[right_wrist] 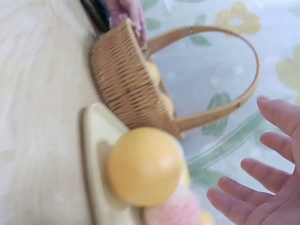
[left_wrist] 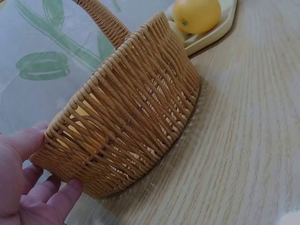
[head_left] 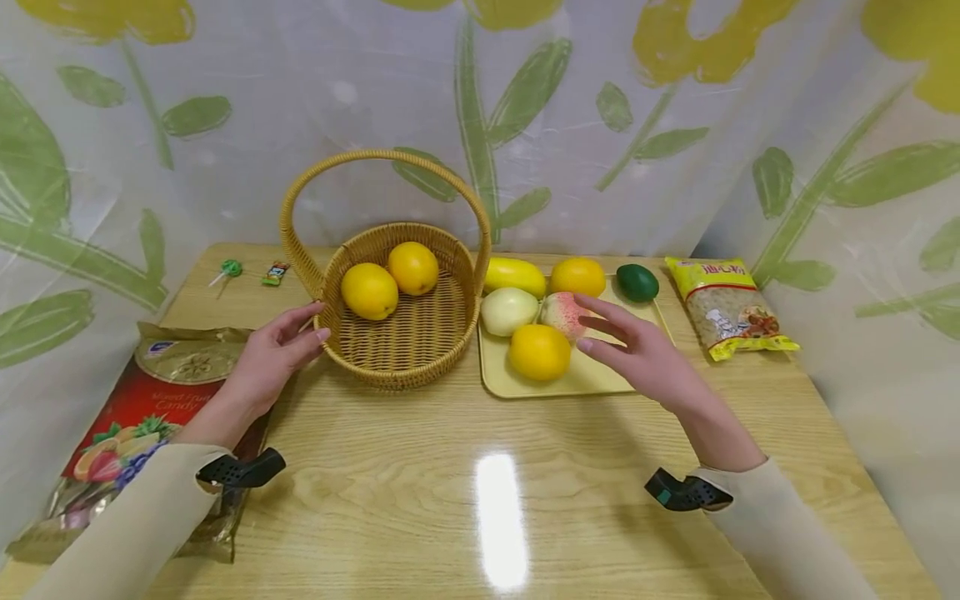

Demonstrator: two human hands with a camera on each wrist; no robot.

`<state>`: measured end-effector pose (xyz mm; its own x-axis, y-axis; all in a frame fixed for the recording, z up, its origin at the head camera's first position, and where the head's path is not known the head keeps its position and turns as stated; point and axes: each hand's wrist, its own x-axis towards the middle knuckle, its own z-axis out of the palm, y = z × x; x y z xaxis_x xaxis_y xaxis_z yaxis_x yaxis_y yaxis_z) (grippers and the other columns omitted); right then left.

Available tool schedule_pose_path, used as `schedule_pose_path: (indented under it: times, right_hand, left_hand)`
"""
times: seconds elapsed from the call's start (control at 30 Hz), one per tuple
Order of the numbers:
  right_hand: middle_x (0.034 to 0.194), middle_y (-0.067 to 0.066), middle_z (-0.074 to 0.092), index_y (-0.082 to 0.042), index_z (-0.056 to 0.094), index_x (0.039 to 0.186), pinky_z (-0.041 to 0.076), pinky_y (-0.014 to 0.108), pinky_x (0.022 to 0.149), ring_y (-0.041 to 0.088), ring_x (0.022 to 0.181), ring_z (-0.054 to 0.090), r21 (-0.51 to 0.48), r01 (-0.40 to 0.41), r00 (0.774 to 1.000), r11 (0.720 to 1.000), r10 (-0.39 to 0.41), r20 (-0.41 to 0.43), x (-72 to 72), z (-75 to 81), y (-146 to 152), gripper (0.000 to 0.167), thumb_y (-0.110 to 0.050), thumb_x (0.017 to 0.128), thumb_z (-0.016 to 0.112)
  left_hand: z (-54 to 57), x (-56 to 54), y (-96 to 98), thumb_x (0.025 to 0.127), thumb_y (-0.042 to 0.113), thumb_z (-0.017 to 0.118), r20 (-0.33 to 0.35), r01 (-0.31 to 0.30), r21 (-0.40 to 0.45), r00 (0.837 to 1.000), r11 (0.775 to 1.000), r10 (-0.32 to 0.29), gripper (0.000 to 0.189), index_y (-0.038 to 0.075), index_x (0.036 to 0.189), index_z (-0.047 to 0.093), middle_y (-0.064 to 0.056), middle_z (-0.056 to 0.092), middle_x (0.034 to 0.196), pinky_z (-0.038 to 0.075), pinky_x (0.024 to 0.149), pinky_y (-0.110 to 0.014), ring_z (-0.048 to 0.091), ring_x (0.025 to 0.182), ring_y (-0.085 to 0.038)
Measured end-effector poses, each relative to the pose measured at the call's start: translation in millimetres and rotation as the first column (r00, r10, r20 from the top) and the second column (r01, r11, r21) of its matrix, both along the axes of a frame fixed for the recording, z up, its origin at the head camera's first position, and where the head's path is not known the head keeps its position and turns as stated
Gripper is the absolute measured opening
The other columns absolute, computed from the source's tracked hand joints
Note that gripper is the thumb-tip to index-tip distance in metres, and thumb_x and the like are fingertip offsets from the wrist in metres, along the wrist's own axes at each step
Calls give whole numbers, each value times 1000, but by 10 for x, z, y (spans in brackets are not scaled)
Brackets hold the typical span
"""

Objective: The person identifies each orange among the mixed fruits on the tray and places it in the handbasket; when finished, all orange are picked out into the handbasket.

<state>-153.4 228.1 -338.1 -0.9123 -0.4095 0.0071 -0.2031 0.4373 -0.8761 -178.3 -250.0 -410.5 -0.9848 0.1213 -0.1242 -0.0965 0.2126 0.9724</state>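
Observation:
A round wicker basket with a tall arched handle stands on the table, holding two orange-yellow fruits. At its left side my left hand grips the rim near the handle's foot, thumb at the edge and fingers against the woven wall. Over the pale yellow tray hovers my right hand, fingers spread and nothing in them. In the head view it overlaps a pink-speckled peach. Beside that lie an orange, a pale round fruit and another orange fruit.
Also on the tray are a long yellow fruit and a dark green one. Right of it lies a yellow-edged food packet. A large candy bag is under my left forearm. A green lollipop and small wrapped candy lie behind.

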Motion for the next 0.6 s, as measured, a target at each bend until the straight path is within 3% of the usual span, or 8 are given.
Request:
schedule_pose_path:
  times: [0.17,0.4,0.6]
  right_hand:
    - [158,-3,32,-23,33,154,40,49,107,27,138,40,21,5,997,1000,-7,82,55,-159,107,62,-34,99,60]
    - [158,1,32,-19,30,155,36,51,110,31,138,40,-40,-37,973,999,45,226,0,-357,147,65,-34,99,59]
    - [157,4,31,-20,27,156,36,49,110,32,138,39,-27,-97,964,995,101,245,-88,-445,93,69,-35,98,61]
  left_hand:
    - [-8,-1,-10,98,33,60,0,3,4,1000,1000,-3,68,7,154,30,-9,18,162,46,91,-12,19,146,-30]
    - [-8,0,-20,98,34,60,1,-4,-2,1000,1000,4,68,7,154,30,-9,18,162,47,88,-10,19,146,-31]
    - [-17,-6,-8,98,34,60,0,1,0,1000,1000,-1,68,7,154,30,-9,20,162,47,88,-10,21,146,-31]
